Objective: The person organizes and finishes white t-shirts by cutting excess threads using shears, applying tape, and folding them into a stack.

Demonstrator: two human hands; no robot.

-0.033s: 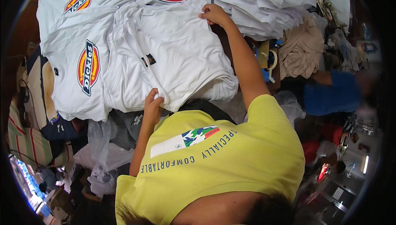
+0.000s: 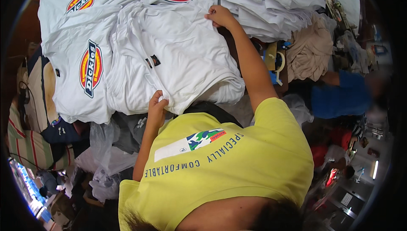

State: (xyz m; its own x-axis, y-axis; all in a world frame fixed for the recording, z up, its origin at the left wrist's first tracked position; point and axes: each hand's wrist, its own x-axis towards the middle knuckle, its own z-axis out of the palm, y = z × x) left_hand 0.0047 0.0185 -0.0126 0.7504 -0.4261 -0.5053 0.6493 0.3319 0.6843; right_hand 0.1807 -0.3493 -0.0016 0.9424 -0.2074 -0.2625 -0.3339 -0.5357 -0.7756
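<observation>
Off to the left of the left-hand grip, a printed shirt is lying flat, its oval emblem facing up. Now the left hand: thumb and fingers are closing on the near edge of the plain white shirt, and that garment is spreading away from this grip, forward and to the right. Just forward of the same hand, two small dark labels are sitting on a narrow band of cloth; the left hand is the nearer one to them. That labelled band is seemingly marking the neck, so the collar end is probably pointing left, the long axis running crosswise, though folds are blurring it. Over to the right hand, fingertips apparently pinching the far edge, and just beyond that grip, to its right, a pile of white garments is resting.
</observation>
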